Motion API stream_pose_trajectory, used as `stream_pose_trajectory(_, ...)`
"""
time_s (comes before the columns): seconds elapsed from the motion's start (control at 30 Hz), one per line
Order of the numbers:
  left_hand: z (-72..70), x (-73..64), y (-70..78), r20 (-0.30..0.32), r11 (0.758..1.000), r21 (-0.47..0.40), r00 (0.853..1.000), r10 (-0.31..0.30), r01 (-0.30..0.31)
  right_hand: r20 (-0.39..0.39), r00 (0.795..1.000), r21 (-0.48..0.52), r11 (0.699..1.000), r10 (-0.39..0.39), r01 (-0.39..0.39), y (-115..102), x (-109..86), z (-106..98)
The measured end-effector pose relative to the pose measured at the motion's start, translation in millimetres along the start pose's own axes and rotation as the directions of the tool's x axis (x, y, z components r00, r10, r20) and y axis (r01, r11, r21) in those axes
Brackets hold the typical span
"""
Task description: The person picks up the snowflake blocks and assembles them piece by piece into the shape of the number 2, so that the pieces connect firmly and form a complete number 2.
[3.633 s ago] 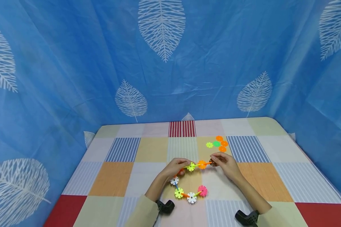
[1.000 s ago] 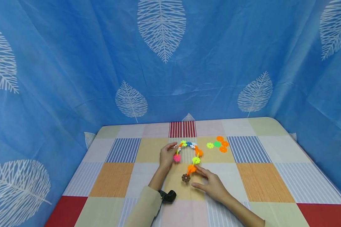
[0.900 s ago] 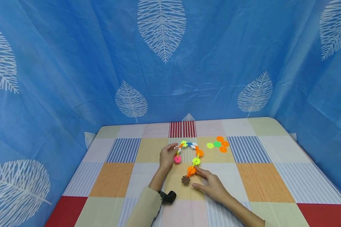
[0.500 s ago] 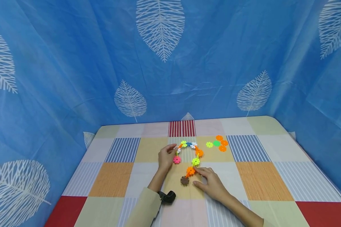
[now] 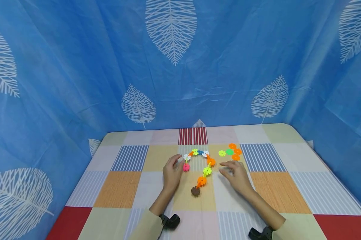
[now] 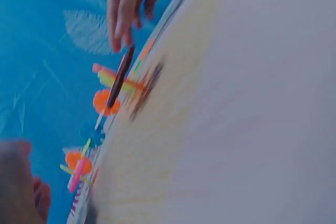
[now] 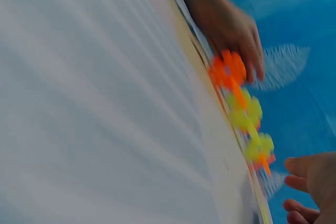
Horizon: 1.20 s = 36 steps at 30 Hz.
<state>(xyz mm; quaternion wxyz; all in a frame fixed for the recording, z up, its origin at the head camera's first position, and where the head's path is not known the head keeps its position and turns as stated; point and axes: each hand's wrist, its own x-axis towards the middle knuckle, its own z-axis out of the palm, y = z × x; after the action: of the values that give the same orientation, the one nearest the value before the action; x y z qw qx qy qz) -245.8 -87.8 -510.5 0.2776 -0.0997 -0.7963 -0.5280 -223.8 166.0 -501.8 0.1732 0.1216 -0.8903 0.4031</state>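
Observation:
A chain of joined flower-shaped plastic discs lies on the cloth, curved like a hook. Its upper left end is a pink disc (image 5: 186, 167) below a white disc (image 5: 187, 157); a yellow-green disc (image 5: 207, 171) and an orange disc (image 5: 201, 181) lead down to a brown disc (image 5: 195, 191). My left hand (image 5: 172, 172) is just left of the pink end, fingertips close to the white disc, holding nothing. To the right of the chain, my right hand (image 5: 238, 176) hovers with loosely bent fingers and nothing in them. Both wrist views are blurred.
Beyond my right hand lie several loose discs: a yellow-green one (image 5: 222, 153), a green one (image 5: 229, 152) and orange ones (image 5: 237, 151). A patchwork cloth (image 5: 271, 191) covers the table. Blue leaf-print curtains (image 5: 213, 66) stand around its back and sides.
Earlier both hands held the chain, the right at the brown disc; then it was turned and laid down. My right hand has since moved off rightward, and my left has drawn back slightly left.

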Motion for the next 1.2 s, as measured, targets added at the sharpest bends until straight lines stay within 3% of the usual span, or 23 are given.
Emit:
stream_pose_trajectory(0.07,-1.9,-7.9,4.9,0.076,0.994,-0.026,0.991,0.110,-0.108,-0.026,1.000,-0.034,0.999,-0.012,0.011,14.3,13.2,-7.8)
stream_pose_trajectory(0.13,-4.1,-17.4,9.9,0.199,0.981,-0.055,0.961,0.193,-0.185,-0.034,0.999,-0.058,0.998,-0.039,0.037,27.8,25.9,-13.7)
stream_pose_trajectory(0.2,-6.9,-26.5,14.8,0.338,0.969,-0.060,0.909,0.246,-0.240,-0.027,0.997,-0.088,0.993,-0.076,0.073,40.1,37.8,-15.7)
stream_pose_trajectory(0.27,-9.2,-34.1,18.8,0.466,0.960,-0.049,0.844,0.266,-0.275,-0.013,0.995,-0.110,0.989,-0.098,0.096,50.1,48.7,-13.9)
stream_pose_trajectory(0.37,-11.6,-40.8,22.1,0.597,0.943,-0.013,0.754,0.274,-0.332,0.028,0.997,-0.146,0.986,-0.075,0.079,60.5,61.6,-5.6)
stream_pose_trajectory(0.47,-11.8,-43.4,22.4,0.656,0.927,-0.009,0.698,0.289,-0.375,0.091,0.996,-0.200,0.980,-0.007,0.025,63.2,70.3,3.8)
stream_pose_trajectory(0.53,-11.1,-43.6,21.5,0.671,0.923,-0.021,0.679,0.298,-0.384,0.142,0.989,-0.269,0.963,0.036,0.004,62.4,72.8,8.1)
stream_pose_trajectory(0.73,-6.7,-39.8,19.7,0.698,0.938,-0.045,0.661,0.276,-0.343,0.224,0.974,-0.400,0.915,0.038,0.056,61.3,68.3,6.9)
stream_pose_trajectory(0.9,-1.8,-35.1,17.1,0.706,0.941,-0.033,0.659,0.261,-0.338,0.236,0.972,-0.376,0.922,0.004,0.088,62.2,48.3,-2.4)
stream_pose_trajectory(1.07,0.5,-31.2,15.5,0.690,0.941,-0.020,0.676,0.258,-0.339,0.230,0.973,-0.333,0.939,-0.011,0.089,56.3,21.9,-11.3)
stream_pose_trajectory(1.17,1.2,-29.9,15.4,0.674,0.950,-0.013,0.699,0.240,-0.313,0.188,0.982,-0.276,0.957,-0.034,0.086,54.1,10.5,-15.2)
stream_pose_trajectory(1.2,1.5,-29.9,15.4,0.665,0.955,-0.007,0.712,0.226,-0.297,0.161,0.986,-0.243,0.966,-0.051,0.090,53.5,7.9,-16.6)
